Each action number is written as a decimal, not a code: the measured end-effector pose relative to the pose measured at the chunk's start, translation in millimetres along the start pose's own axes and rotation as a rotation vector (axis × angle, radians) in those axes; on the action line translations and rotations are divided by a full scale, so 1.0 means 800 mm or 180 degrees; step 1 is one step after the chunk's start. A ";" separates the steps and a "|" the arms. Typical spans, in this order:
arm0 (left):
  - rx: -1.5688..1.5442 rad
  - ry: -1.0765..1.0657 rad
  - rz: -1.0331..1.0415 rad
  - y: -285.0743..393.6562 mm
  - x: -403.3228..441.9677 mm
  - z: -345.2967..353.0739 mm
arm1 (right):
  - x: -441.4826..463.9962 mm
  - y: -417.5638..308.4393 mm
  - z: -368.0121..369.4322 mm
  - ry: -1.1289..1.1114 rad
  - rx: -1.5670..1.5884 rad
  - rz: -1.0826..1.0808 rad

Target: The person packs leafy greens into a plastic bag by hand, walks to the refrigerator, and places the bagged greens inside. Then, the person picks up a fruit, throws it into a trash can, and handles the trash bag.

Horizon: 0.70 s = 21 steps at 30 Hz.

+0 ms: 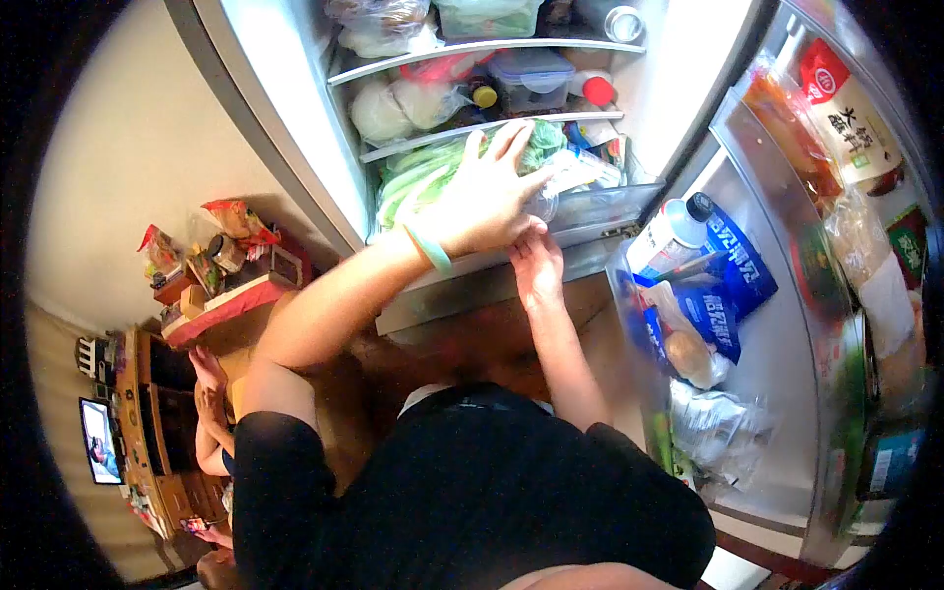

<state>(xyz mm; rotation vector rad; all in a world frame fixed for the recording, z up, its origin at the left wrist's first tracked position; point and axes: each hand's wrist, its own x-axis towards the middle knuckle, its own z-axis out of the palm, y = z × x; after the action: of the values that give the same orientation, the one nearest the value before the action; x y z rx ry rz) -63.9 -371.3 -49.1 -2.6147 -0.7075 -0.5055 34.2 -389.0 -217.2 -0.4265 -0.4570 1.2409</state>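
Note:
My left hand (492,187), with a pale green band on its wrist, reaches over the leafy green vegetables (418,182) on the fridge's lower level. Its fingers are apart, and clear plastic shows beside its thumb side. Just below it, my right hand (539,267) is raised palm-up at the front edge of the clear drawer (605,208). The right fingers are curled together close to the left hand; what they grip is hidden. Clear plastic packages (582,170) lie right of the greens.
Shelves above hold a lidded container (531,81) and bagged white items (403,106). At right, the open fridge door (762,393) carries a white bottle (669,236) and blue bags (713,315). Another person's arm (208,413) shows at left, near a desk with a lit screen (99,441).

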 end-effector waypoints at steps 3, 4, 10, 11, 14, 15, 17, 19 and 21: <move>0.0392 0.0403 -0.0378 0.031 -0.011 0.018 | 0.007 0.008 -0.005 -0.0074 0.0079 -0.0079; 0.0278 0.0275 -0.0550 0.033 -0.011 0.023 | 0.003 0.001 0.009 0.0114 0.0095 -0.0025; 0.0248 0.0091 -0.0626 0.028 -0.009 0.044 | 0.006 0.004 0.010 0.0005 0.0476 0.0007; 0.0149 0.0146 -0.0554 0.025 -0.008 0.045 | 0.011 0.006 0.011 0.0157 0.0345 -0.0035; 0.0057 0.0268 -0.0513 0.009 -0.002 0.054 | 0.022 0.003 0.024 0.0283 0.0014 0.0002; 0.0125 0.0354 -0.0463 -0.001 0.000 0.062 | 0.029 0.000 0.030 0.0228 -0.0174 0.0066; -0.0099 0.0380 -0.0483 -0.017 0.003 0.062 | 0.049 0.014 0.022 0.0286 -0.0149 0.0147; 0.0051 0.0701 -0.0404 -0.024 0.002 0.072 | 0.063 0.020 0.019 0.0107 -0.0254 0.0005; 0.0113 0.0818 -0.0469 -0.023 0.005 0.078 | 0.069 0.022 0.020 0.0242 -0.0415 0.0035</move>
<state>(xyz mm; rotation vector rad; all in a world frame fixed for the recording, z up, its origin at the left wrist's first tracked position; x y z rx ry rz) -55.8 -326.8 -96.0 -2.4161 -0.8169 -0.8463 26.0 -330.3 -207.8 -0.5857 -0.4726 1.2053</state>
